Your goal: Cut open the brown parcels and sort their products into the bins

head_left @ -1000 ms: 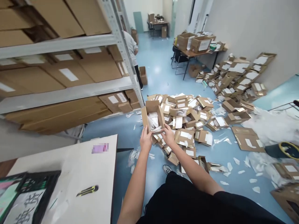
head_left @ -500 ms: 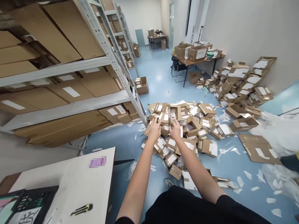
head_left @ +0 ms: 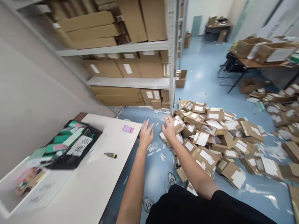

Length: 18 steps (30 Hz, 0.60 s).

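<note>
My left hand (head_left: 146, 134) is held out in the air with its fingers apart, just past the corner of a white table (head_left: 98, 177). Beside it, my right hand (head_left: 168, 127) hovers with spread fingers near the left side of a heap of cardboard boxes (head_left: 207, 155). Neither hand holds anything. A yellow and black utility knife (head_left: 110, 155) lies on the table. Closer to the table's far corner is a small purple item (head_left: 127, 129), blurred out so its kind cannot be made out.
A black crate (head_left: 77, 149) with green packets and a white box (head_left: 32, 189) stand on the table. Metal shelving (head_left: 130, 81) full of cartons rises ahead. Paper scraps (head_left: 161, 155) litter the blue floor. A brown desk (head_left: 252, 63) with open cartons is at the right.
My view has swung left towards the white table. My hands have come away from the boxes in the heap, and their fingers have spread.
</note>
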{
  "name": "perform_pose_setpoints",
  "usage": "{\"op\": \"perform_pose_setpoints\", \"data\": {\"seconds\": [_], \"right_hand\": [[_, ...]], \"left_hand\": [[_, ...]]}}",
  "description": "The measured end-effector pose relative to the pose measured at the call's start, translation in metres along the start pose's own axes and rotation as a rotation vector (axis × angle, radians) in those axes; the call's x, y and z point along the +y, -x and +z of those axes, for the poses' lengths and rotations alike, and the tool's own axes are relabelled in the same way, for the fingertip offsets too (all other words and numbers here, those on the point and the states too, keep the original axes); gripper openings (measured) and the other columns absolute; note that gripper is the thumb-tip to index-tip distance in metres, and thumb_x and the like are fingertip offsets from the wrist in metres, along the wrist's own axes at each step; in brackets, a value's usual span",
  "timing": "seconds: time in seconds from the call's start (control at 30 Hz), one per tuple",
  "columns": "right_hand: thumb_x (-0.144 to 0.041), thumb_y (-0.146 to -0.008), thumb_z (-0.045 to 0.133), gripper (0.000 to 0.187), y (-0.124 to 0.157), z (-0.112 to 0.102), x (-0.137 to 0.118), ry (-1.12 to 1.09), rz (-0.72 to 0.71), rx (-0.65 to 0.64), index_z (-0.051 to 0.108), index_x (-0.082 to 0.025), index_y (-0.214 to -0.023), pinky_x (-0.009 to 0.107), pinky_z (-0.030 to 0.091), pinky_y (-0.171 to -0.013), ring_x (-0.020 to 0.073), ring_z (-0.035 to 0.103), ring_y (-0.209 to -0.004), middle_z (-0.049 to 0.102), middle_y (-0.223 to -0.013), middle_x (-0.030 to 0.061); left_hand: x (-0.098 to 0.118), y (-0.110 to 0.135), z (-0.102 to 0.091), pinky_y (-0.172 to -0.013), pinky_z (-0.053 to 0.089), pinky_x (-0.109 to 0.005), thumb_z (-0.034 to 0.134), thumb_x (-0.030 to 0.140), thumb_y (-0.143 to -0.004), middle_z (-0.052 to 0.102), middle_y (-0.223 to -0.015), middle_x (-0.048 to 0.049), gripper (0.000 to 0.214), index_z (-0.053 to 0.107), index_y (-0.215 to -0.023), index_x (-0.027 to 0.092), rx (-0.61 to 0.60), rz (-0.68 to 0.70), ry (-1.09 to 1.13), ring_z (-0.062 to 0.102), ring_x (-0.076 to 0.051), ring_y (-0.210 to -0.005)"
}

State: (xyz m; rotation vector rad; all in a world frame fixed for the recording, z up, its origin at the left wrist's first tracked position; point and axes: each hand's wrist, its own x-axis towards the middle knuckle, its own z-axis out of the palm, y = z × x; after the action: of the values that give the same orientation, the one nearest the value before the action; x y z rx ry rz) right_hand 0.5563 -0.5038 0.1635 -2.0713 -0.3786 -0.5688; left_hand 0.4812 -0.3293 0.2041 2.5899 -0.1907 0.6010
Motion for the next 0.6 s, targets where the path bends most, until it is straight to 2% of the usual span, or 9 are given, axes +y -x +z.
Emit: {"op": "perform_pose_setpoints", "data": {"seconds": [0.17,0.3,0.47,0.6], "right_hand": [[-0.02,-0.094,0.056,0.044,0.025,0.058,-0.087,-0.124,-0.175,-0.182,0.066,-0.021,-0.137,0.058,0.038,-0.125,0.0319,0.039,-0.151,0.048,-0.16,0.0136],[-0.022,-0.093,0.058,0.047,0.072,0.102,-0.169,-0.237,-0.342,-0.334,0.064,-0.022,-0.14,0.059,0.039,-0.123,0.0327,0.042,-0.148,0.048,-0.16,0.0138],[-0.021,-0.092,0.059,0.05,0.172,0.144,-0.277,-0.361,-0.504,-0.538,0.062,-0.021,-0.142,0.057,0.041,-0.122,0.0326,0.045,-0.146,0.05,-0.157,0.0154],[-0.022,-0.092,0.059,0.051,0.272,0.163,-0.353,-0.424,-0.633,-0.705,0.061,-0.021,-0.143,0.055,0.043,-0.121,0.0321,0.046,-0.145,0.05,-0.158,0.0154]], "left_hand": [[-0.038,0.078,-0.082,-0.128,0.036,-0.056,0.056,0.019,-0.098,0.042,-0.168,-0.0088,0.049,0.062,-0.147,0.026,0.138,-0.203,-0.151,0.033,-0.032,-0.158],[-0.059,0.168,-0.153,-0.127,0.038,-0.057,0.056,0.021,-0.098,0.044,-0.166,-0.0096,0.049,0.061,-0.146,0.027,0.24,-0.382,-0.252,0.032,-0.032,-0.158],[-0.07,0.31,-0.235,-0.126,0.04,-0.056,0.057,0.02,-0.097,0.048,-0.163,-0.01,0.051,0.059,-0.148,0.027,0.37,-0.581,-0.326,0.035,-0.032,-0.156],[-0.064,0.43,-0.282,-0.126,0.04,-0.056,0.058,0.021,-0.098,0.047,-0.163,-0.0098,0.052,0.058,-0.149,0.027,0.463,-0.743,-0.388,0.037,-0.032,-0.155]]}}
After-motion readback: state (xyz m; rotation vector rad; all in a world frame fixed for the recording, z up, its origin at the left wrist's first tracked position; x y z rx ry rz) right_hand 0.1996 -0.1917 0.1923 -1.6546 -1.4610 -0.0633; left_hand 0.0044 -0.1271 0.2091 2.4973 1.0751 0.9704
